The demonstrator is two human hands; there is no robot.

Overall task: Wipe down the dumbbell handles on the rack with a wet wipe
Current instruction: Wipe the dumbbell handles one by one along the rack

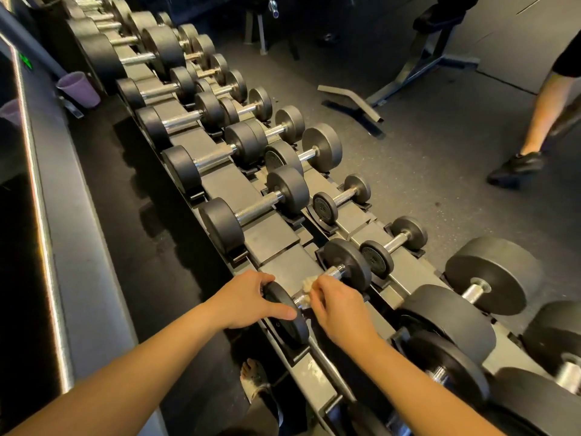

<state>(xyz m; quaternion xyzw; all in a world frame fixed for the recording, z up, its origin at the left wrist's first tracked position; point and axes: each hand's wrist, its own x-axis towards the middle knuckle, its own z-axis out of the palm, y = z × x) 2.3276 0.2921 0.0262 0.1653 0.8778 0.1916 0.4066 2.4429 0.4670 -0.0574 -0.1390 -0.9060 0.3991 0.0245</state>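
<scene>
Head view: the left hand (251, 298) is clamped over the near plate (287, 313) of a small dumbbell that lies in its cradle on the rack (276, 247), fingers curled over the plate's top edge and thumb pressed across its face. The right hand (338, 305) has its fingers pinched shut on a crumpled wipe (308, 283), which is pressed against the chrome handle (331, 273) about midway between the near plate and the far plate (347, 262).

Risks, as I judge them. The wipe is bunched into a small wad, so it touches only the top of the handle; the underside could be missed unless the hand wraps round or the dumbbell is rolled. If the left hand slackens, the dumbbell could turn in its cradle under the rubbing, and the right fingers, close to the near plate, might get nipped between plate and rack. The knurling could shred the wipe and leave bits behind. Many more dumbbells lie on the rack beyond, and one wad may dry out or get dirty well before the row is done. Another person's leg (547, 111) is on the floor past the rack, well apart from the hands
</scene>
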